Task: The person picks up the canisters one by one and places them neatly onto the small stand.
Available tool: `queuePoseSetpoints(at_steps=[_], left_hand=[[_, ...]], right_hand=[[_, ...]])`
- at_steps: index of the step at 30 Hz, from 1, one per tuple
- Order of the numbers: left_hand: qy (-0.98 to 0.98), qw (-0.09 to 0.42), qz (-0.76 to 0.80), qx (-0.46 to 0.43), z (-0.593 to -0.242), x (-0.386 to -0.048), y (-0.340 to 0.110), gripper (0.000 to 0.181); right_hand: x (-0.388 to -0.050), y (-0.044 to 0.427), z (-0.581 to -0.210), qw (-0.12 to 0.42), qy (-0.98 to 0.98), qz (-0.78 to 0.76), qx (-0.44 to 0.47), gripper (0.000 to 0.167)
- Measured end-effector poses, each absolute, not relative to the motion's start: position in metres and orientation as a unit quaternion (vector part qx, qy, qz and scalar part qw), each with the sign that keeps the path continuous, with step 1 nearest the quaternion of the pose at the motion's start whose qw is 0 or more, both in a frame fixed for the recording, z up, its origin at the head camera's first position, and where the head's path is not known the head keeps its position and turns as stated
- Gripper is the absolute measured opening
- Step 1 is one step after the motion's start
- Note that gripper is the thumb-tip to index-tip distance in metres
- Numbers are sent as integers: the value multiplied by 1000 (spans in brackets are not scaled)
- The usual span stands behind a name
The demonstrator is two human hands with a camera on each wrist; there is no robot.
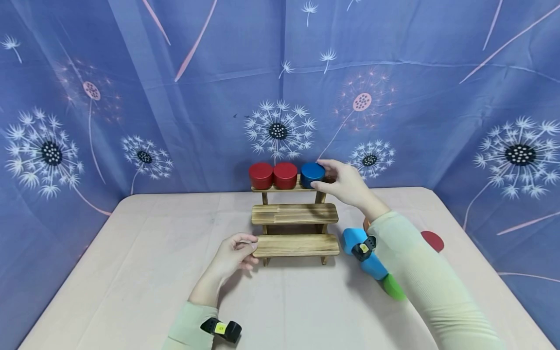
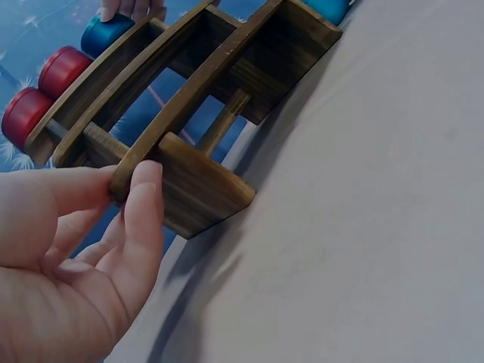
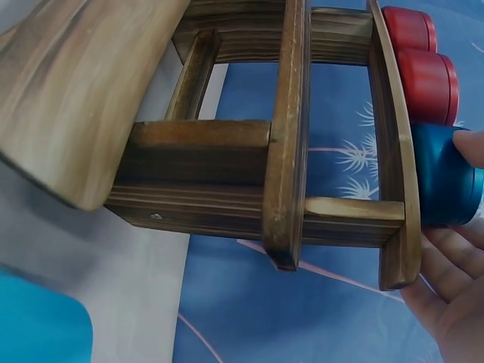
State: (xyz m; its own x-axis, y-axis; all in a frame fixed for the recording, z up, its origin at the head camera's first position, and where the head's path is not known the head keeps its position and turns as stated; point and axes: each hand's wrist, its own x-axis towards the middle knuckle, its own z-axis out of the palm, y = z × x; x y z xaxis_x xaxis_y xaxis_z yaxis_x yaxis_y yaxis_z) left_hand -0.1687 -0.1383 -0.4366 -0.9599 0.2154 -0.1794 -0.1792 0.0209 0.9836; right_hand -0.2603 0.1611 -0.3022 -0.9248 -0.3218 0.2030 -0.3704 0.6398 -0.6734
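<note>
A three-tier wooden stand stands on the table. On its top tier, two round red tins sit side by side at the left, and a round blue tin is at the right. My right hand holds the blue tin between thumb and fingers; the right wrist view shows this tin on the top board. My left hand pinches the left end of the lowest board between thumb and fingers. The middle and bottom tiers bear nothing.
Right of the stand lie light blue objects, a green one and a red round one; my right forearm partly hides this group, including something orange. Blue dandelion-print cloth hangs behind the table and at its sides.
</note>
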Motion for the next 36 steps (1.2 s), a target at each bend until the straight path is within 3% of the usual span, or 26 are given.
queuePoseSetpoints(at_steps=[9,17,29,36], left_hand=[[686,189,702,36,-434,-167,-143,39],[699,177,691,47,-432,-166,-143,36],[694,201,689,52,-434,-165,-145,35],[705,181,684,59,-436,-167,-144,37]], right_hand=[[-263,159,-305,40,-905,377,192,70],[-262,157,-305,47,-906,374,193,70],[-260,157,-305,42,-906,376,190,71],[-251,173,-305,52,-904,377,197,70]])
